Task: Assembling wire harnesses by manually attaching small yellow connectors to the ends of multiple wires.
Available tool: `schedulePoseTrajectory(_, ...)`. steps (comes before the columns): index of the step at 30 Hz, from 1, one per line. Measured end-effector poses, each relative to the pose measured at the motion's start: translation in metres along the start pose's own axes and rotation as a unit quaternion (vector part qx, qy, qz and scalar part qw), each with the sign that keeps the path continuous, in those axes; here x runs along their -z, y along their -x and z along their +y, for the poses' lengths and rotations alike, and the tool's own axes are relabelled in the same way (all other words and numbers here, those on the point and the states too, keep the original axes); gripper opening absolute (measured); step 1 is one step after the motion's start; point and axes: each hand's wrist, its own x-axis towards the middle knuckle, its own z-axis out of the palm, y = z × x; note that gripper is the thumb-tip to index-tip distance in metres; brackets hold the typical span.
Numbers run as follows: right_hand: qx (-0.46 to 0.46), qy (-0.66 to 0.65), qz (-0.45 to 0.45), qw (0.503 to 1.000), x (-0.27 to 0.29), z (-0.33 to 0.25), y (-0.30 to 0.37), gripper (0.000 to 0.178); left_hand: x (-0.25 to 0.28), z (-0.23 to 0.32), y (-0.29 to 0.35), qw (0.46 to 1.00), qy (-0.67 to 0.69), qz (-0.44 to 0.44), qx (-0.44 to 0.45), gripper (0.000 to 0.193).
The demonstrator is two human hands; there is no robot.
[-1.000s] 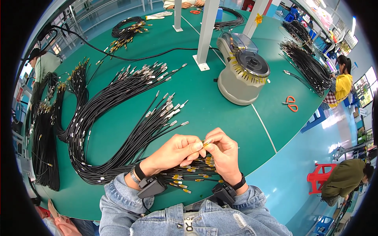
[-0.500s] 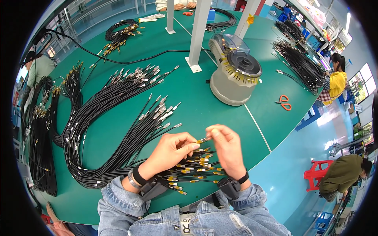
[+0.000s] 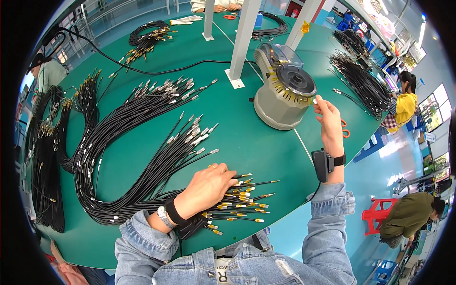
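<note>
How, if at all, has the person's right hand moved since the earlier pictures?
Yes. Judged against the beige machine, the right hand has moved up and rightward in the picture, from below the machine to beside its right edge.

Brt; tube lamp (image 3: 421, 33) upr R; flr (image 3: 375, 173) glare; edges bent, blk.

Dark printed lettering (image 3: 222, 276) stands on the white shirt (image 3: 223, 263) inside the denim jacket (image 3: 259, 270), just off the near edge of the worktop (image 3: 263, 149): one large character under part of a smaller line, the remainder covered. Small white panel (image 3: 430, 137), well beyond the worktop's right edge: its marks are too small to read.
</note>
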Motion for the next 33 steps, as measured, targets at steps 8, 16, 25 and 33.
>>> schedulePoseTrajectory(8, -0.044, -0.121, -0.086, 0.988, 0.007, -0.006, -0.012, 0.014, 0.038, -0.032, -0.001, 0.971, -0.186, 0.137, 0.057, 0.015)
schedulePoseTrajectory(16, -0.042, -0.293, -0.129, 0.947, -0.026, -0.043, 0.059, 0.011, 0.032, -0.052, 0.011, 0.966, -0.209, 0.124, 0.081, 0.017)
schedulePoseTrajectory(25, -0.108, -0.338, -0.226, 0.907, -0.079, -0.03, 0.144, 0.01, 0.028, -0.056, 0.009, 0.978, -0.172, 0.108, 0.054, 0.016)
schedulePoseTrajectory(33, -0.178, -0.339, -0.2, 0.902, -0.107, -0.005, 0.193, 0.006, 0.034, -0.036, 0.012, 0.985, 0.001, 0.124, 0.122, 0.013)
